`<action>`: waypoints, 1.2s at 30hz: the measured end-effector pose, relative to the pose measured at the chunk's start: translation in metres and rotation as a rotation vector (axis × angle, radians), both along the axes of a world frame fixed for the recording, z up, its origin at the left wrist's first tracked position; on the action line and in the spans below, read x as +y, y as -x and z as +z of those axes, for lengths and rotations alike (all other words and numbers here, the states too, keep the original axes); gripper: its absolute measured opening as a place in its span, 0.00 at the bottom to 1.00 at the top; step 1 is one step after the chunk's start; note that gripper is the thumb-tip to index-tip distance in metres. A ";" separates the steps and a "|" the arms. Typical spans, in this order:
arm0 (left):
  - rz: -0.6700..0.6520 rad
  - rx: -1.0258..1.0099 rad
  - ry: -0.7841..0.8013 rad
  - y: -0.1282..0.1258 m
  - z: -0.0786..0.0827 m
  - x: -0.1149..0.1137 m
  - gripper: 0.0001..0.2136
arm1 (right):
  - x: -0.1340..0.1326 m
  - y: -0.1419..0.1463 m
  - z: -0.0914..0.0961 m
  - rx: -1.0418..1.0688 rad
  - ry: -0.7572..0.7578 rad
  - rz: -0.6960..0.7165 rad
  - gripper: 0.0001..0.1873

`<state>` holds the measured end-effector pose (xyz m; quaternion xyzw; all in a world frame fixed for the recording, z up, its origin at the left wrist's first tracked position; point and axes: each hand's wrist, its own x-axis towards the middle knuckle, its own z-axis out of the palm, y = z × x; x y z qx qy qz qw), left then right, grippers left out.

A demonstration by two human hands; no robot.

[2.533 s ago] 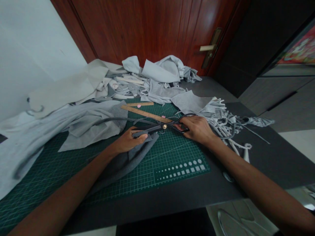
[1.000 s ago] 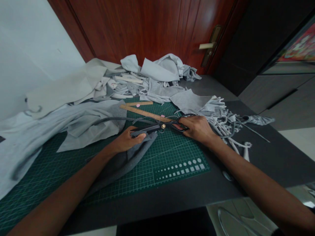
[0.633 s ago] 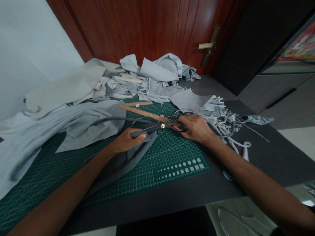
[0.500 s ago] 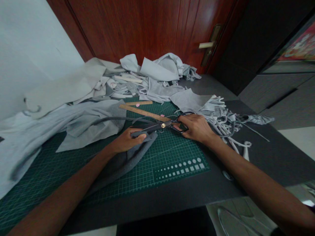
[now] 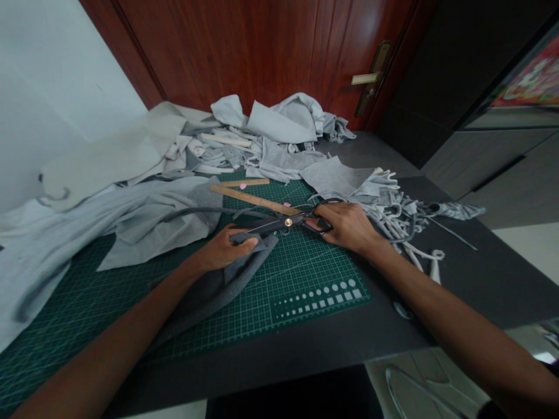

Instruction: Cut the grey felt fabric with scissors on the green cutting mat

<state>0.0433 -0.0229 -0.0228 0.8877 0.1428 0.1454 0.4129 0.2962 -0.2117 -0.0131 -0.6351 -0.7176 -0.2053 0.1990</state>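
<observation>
Black-handled scissors (image 5: 289, 222) lie across the middle of the view, their handles gripped in my right hand (image 5: 345, 224). The blades point left, toward dark grey fabric (image 5: 244, 279). My left hand (image 5: 225, 249) pinches an edge of that fabric beside the blades, thumb on top. The rest of the dark fabric hangs down under my left forearm onto the green cutting mat (image 5: 305, 267). A narrow grey strip (image 5: 196, 210) runs left from near the blades. Just behind the scissors lies a wooden ruler (image 5: 257, 199).
Light grey cloth (image 5: 161, 209) spreads over the mat's left side. Fabric scraps (image 5: 283, 122) are heaped along the back, before a wooden door (image 5: 244, 52). Cut strips (image 5: 388, 209) pile up at the right. A second wooden piece (image 5: 244, 183) lies behind the ruler.
The view has shifted very slightly. Both hands, the scissors and the dark grey fabric keep nearly the same positions relative to one another.
</observation>
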 end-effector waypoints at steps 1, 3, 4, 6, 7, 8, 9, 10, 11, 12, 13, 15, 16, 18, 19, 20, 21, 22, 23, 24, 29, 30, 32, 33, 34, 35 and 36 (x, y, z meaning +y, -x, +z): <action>-0.031 0.010 0.012 0.000 0.002 -0.001 0.14 | 0.000 0.000 0.000 0.002 0.002 -0.004 0.12; -0.063 0.023 0.040 -0.001 0.004 -0.002 0.15 | 0.001 0.001 0.001 0.002 0.006 -0.007 0.12; -0.060 0.022 0.046 -0.001 0.004 -0.002 0.15 | 0.001 0.001 0.001 0.001 0.004 -0.006 0.12; -0.055 0.021 0.045 -0.001 0.004 -0.002 0.15 | 0.001 0.001 0.001 -0.004 -0.007 -0.002 0.12; -0.048 0.019 0.038 -0.001 0.003 -0.002 0.14 | 0.001 0.000 0.000 -0.007 -0.014 -0.002 0.13; -0.036 0.014 0.029 -0.001 0.002 -0.002 0.14 | 0.001 0.000 0.000 -0.010 -0.018 -0.001 0.13; -0.020 0.012 0.026 -0.001 0.001 -0.001 0.14 | 0.001 -0.001 -0.001 -0.014 -0.021 0.001 0.13; 0.006 0.012 0.028 0.000 -0.001 0.000 0.14 | 0.000 -0.002 -0.002 -0.017 -0.024 0.005 0.13; 0.042 0.013 0.034 0.001 -0.003 0.001 0.14 | 0.000 -0.003 -0.003 -0.018 -0.025 0.011 0.12; 0.080 0.018 0.044 0.001 -0.005 0.001 0.14 | 0.000 -0.004 -0.004 -0.019 -0.024 0.017 0.11; 0.110 0.023 0.056 0.002 -0.006 0.002 0.14 | -0.001 -0.004 -0.004 -0.020 -0.020 0.021 0.10; 0.140 0.031 0.065 0.003 -0.008 0.003 0.14 | -0.002 -0.005 -0.005 -0.019 -0.004 0.021 0.09; 0.147 0.029 0.061 0.003 -0.009 0.003 0.14 | -0.002 -0.005 -0.004 -0.020 0.006 0.018 0.09; 0.126 0.035 0.050 0.004 -0.008 0.003 0.14 | -0.002 -0.005 -0.003 -0.018 0.021 0.011 0.08; 0.111 0.042 0.044 0.003 -0.007 0.003 0.14 | -0.002 -0.004 -0.003 -0.017 0.027 0.010 0.09; 0.102 0.046 0.036 0.003 -0.006 0.002 0.14 | -0.002 -0.004 -0.002 -0.014 0.031 0.010 0.09; 0.097 0.046 0.024 0.003 -0.006 0.002 0.14 | -0.002 -0.003 -0.001 -0.009 0.033 0.009 0.10; 0.089 0.044 0.011 0.002 -0.005 0.002 0.13 | -0.001 -0.002 0.000 -0.004 0.033 0.007 0.10; 0.073 0.044 -0.001 0.002 -0.004 0.001 0.13 | -0.001 -0.002 0.000 0.001 0.031 0.004 0.11; 0.053 0.042 -0.010 0.001 -0.003 0.001 0.13 | -0.001 -0.001 0.001 0.005 0.028 0.001 0.12; -0.069 0.057 0.029 0.000 0.001 0.000 0.15 | 0.001 0.000 0.000 0.006 0.015 -0.009 0.13; -0.071 0.053 0.031 0.000 0.001 0.000 0.15 | 0.001 0.000 0.000 0.003 0.009 -0.008 0.13; -0.057 0.046 0.022 0.000 0.000 0.001 0.15 | 0.001 -0.001 -0.001 -0.002 0.003 -0.005 0.14; -0.029 0.039 0.015 0.000 -0.001 0.001 0.15 | 0.001 -0.001 -0.001 -0.004 0.008 -0.005 0.14; 0.007 0.033 0.012 0.001 -0.002 0.001 0.15 | 0.000 -0.002 -0.001 -0.006 0.019 -0.009 0.14; 0.041 0.032 0.015 0.001 -0.004 0.002 0.15 | 0.000 -0.003 -0.001 -0.005 0.036 -0.017 0.14; 0.068 0.029 0.024 0.001 -0.005 0.002 0.14 | -0.001 -0.003 -0.002 -0.004 0.055 -0.026 0.13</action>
